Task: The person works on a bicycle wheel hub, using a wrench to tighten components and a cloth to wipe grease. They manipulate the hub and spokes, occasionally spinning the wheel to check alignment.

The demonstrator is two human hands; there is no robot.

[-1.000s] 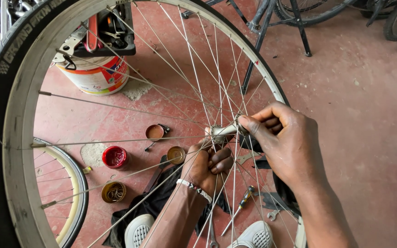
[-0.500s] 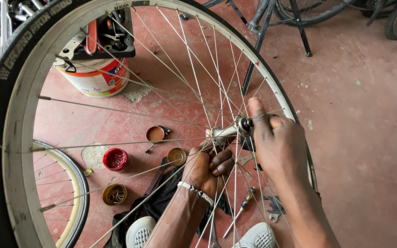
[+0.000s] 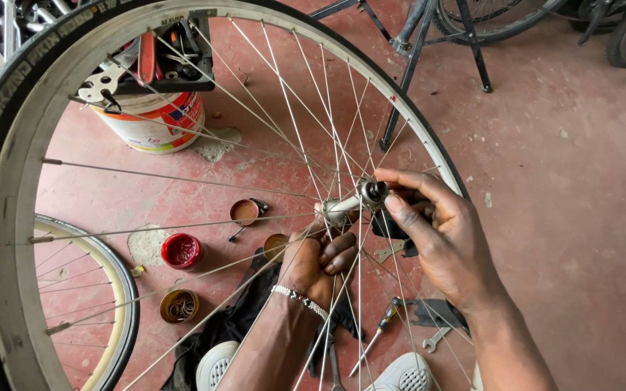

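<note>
Now left hand [image 3: 322, 259] reaches through spokes [image 3: 284, 123], clasping hub [image 3: 342, 208]; right hand [image 3: 440, 232] fingertips pinch axle end [image 3: 375, 192].

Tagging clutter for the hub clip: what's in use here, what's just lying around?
In use:
- left hand gripping hub
- right hand at axle end
- wheel rim

Lying about:
- red lid
- paint bucket
- screwdriver
- spanner
- second wheel

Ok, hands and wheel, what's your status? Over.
Left hand reaches through the spokes, gripping the hub from behind. Right hand pinches the hub's near end. Wheel upright. Small tins on the floor beyond, clear of both hands.
</note>
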